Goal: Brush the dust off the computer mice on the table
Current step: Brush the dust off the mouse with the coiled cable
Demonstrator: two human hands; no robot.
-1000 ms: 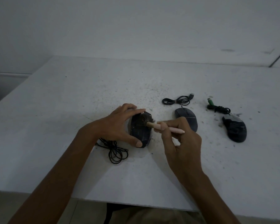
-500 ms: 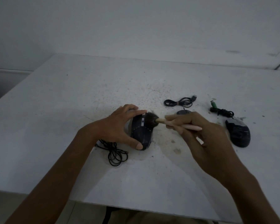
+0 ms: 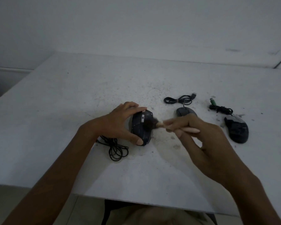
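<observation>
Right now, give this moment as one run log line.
left hand: grips left mouse | right hand: holds brush, bristles on it | middle mouse, far-right mouse: on table

Our left arm (image 3: 55,176) comes up from the near left corner and reaches toward the middle. Our left hand (image 3: 118,124) is curled like a claw around the mouse (image 3: 141,127). Its fingers (image 3: 133,109) bend over the far end, and its thumb (image 3: 136,140) presses the near end. Our right arm (image 3: 243,192) comes up from the near right and slants to the left. Our right hand (image 3: 199,137) pinches the brush (image 3: 152,124) in its fingertips, with the other fingers bent under. The two hands are close together but do not touch.
</observation>
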